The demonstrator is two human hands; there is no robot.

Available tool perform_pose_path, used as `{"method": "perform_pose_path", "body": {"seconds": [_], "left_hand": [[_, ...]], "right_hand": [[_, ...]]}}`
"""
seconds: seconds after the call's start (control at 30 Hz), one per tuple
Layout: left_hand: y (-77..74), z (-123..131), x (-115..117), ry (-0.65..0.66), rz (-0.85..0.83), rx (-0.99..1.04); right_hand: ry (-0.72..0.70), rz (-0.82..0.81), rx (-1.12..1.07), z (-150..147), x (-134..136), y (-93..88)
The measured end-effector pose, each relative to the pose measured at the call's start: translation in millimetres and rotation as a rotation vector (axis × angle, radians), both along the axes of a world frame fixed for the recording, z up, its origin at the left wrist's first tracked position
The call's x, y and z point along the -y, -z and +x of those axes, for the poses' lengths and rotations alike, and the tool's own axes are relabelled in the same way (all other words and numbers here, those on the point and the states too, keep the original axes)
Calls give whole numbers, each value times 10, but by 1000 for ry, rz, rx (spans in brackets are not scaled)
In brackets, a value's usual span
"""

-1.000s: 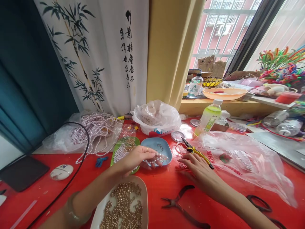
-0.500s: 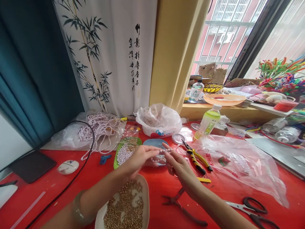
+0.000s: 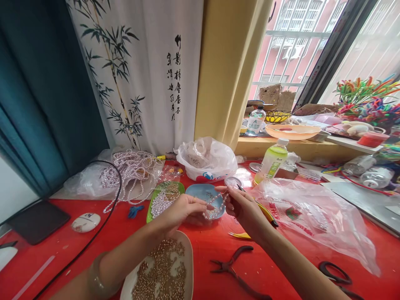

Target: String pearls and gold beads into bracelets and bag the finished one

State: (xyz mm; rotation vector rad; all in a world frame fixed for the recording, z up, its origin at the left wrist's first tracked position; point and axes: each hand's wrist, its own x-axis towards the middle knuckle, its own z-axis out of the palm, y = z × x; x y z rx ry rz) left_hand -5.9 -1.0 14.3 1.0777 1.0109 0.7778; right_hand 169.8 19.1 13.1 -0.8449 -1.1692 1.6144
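Observation:
My left hand (image 3: 183,208) and my right hand (image 3: 242,206) meet over a blue dish (image 3: 203,193) on the red table (image 3: 93,250). Between them hangs a short strand of small pearl beads (image 3: 215,206), pinched at each end by closed fingers. A ring sits on a left finger. A green leaf-shaped dish of pearls (image 3: 162,200) lies just left of my left hand. Below my left forearm stands a white bowl of gold beads (image 3: 162,273). Yellow-handled cutters (image 3: 265,212) lie partly hidden behind my right hand.
Dark pliers (image 3: 233,266) and black scissors (image 3: 336,275) lie near the front. A crumpled clear bag (image 3: 315,212) covers the right side. Pearl strands (image 3: 131,171), a white bag (image 3: 206,160), a green bottle (image 3: 271,160) and a black cable (image 3: 93,237) stand behind and left.
My right hand left the table beside the cutters and rose to meet the left hand. Both now hold the pearl strand, which has lifted slightly out of the blue dish.

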Motion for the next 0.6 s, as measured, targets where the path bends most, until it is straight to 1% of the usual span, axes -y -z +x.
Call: {"method": "perform_pose_path", "body": {"seconds": [0.13,0.27,0.33,0.43,0.47,0.5,0.57,0.6], "left_hand": [[-21,-11,6,15,60,-48],[-3,-34,-12,52,111,-122],[23,-43,-27,117,124,-152],[58,-50,-43,226,160,-198],[62,-51,-44,222,197,-232],[61,-51,-43,186,241,-276],[44,-48,-31,75,333,-343],[29,-45,-22,44,351,-335]], "right_hand": [[3,30,70,60,-38,-4],[31,110,211,120,-68,-23],[28,138,261,133,-71,-44],[-46,138,323,122,-48,-69],[-76,142,365,111,-33,-75],[-104,159,420,98,-14,-82],[-163,235,549,66,34,-98],[-188,287,600,49,61,-110]]}}
